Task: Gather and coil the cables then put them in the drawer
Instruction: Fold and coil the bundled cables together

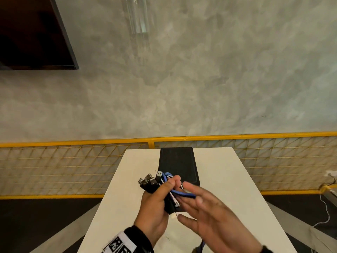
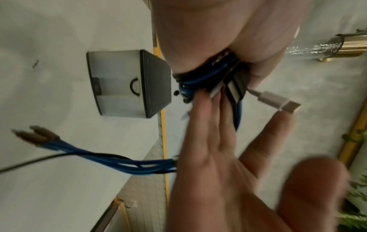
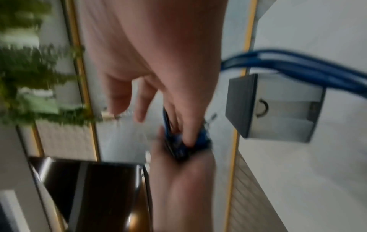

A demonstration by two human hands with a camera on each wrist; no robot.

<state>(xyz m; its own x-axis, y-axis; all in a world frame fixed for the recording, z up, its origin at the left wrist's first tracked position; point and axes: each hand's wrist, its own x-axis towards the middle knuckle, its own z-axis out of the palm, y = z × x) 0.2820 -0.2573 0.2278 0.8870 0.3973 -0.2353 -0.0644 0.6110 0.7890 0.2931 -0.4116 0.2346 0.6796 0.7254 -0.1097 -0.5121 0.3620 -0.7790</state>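
Note:
My left hand [image 1: 160, 196] grips a bundle of cables [image 1: 155, 181] above the white table; several black USB plugs stick out at its upper left. A blue cable [image 1: 182, 193] loops round the bundle and crosses the fingers of my right hand [image 1: 206, 203], which lies open with straight fingers against the bundle. In the left wrist view the bundle [image 2: 208, 76] sits under my left palm, a white plug [image 2: 278, 100] pokes out, and the blue cable's loose ends [image 2: 99, 155] trail over the table. The black drawer box [image 1: 178, 165] stands behind the hands, its drawers [image 2: 117, 84] closed.
The narrow white table [image 1: 228, 179] reaches a yellow mesh fence [image 1: 73, 167] below a grey wall. A dark screen [image 1: 32, 33] hangs at the upper left. A thin white wire [image 1: 326, 214] lies on the dark floor at right. Green plants [image 3: 29, 78] show in the right wrist view.

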